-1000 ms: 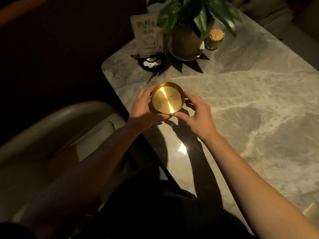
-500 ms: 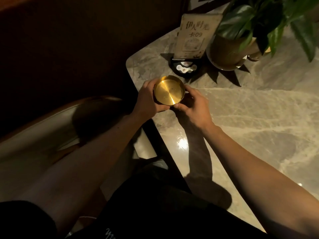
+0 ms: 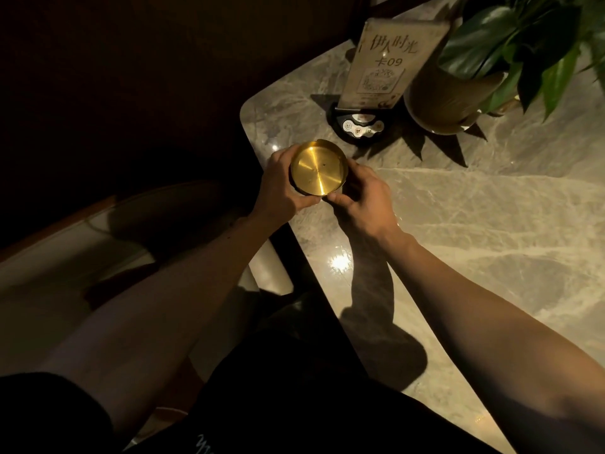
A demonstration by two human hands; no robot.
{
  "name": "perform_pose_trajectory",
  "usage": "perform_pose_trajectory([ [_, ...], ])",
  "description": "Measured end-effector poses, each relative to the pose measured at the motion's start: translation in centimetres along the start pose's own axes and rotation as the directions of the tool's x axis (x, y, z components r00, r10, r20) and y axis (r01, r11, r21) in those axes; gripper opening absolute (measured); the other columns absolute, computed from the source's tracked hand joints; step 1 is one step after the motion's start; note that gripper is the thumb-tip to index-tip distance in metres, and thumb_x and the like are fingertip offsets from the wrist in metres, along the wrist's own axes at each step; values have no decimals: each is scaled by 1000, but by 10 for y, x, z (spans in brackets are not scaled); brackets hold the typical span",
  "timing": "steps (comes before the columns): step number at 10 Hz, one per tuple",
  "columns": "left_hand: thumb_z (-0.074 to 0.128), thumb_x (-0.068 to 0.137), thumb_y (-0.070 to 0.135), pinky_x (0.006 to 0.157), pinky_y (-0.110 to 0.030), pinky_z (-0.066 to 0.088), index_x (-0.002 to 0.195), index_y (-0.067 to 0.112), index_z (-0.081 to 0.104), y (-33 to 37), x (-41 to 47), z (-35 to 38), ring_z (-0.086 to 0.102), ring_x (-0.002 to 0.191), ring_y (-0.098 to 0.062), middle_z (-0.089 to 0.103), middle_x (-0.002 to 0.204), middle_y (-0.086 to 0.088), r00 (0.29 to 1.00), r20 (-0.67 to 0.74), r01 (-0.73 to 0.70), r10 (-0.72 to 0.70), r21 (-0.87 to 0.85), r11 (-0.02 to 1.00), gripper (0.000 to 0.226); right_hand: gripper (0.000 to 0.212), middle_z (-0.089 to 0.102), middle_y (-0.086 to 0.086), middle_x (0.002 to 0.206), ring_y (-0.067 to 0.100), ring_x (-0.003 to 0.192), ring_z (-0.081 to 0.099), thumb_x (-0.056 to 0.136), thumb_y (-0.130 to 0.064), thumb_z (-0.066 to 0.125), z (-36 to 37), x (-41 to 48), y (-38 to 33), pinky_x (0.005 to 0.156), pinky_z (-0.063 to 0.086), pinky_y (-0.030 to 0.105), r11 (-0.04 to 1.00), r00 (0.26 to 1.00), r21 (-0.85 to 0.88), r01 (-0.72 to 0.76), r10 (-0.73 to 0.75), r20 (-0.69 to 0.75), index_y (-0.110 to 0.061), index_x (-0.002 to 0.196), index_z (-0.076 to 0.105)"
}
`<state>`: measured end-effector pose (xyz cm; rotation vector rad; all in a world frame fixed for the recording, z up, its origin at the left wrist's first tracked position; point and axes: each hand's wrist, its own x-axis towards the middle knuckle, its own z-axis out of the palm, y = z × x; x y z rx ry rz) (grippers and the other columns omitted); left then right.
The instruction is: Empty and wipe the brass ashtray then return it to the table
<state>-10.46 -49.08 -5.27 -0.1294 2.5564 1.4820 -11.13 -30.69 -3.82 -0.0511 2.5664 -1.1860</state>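
Both hands grip the brass ashtray (image 3: 318, 168) over the near-left corner of the marble table (image 3: 474, 231): left hand (image 3: 281, 188) wraps its left side, right hand (image 3: 363, 194) cups the right side, thumb tips meeting at the near rim. Ashtray tilted toward the camera, shiny inside showing, only a tiny dark speck in it; can't tell if it touches the tabletop. Far right: a table sign (image 3: 386, 63) on a dark base, potted plant (image 3: 458, 90) just right of it.
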Motion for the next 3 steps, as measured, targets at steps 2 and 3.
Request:
perform_pose_trajectory([
  [2,84,58,39,105,-32,42,138,0,39,1,-9,3,46,128,-30,45,138,-19,986,-75,-143,149,79,987,100,72,51,9,140,22,129,50,84,-33,73,-9,-11,5,112,40,37,1000,1000,10,-15,16,-22,-9,144,41],
  [3,81,71,29,103,-35,44,133,-7,44,7,-17,13,50,124,-34,49,133,-24,928,-172,-303,329,163,939,82,63,49,11,144,23,132,48,91,-29,65,-21,-29,13,114,39,40,999,996,21,-39,41,-78,-8,145,40],
])
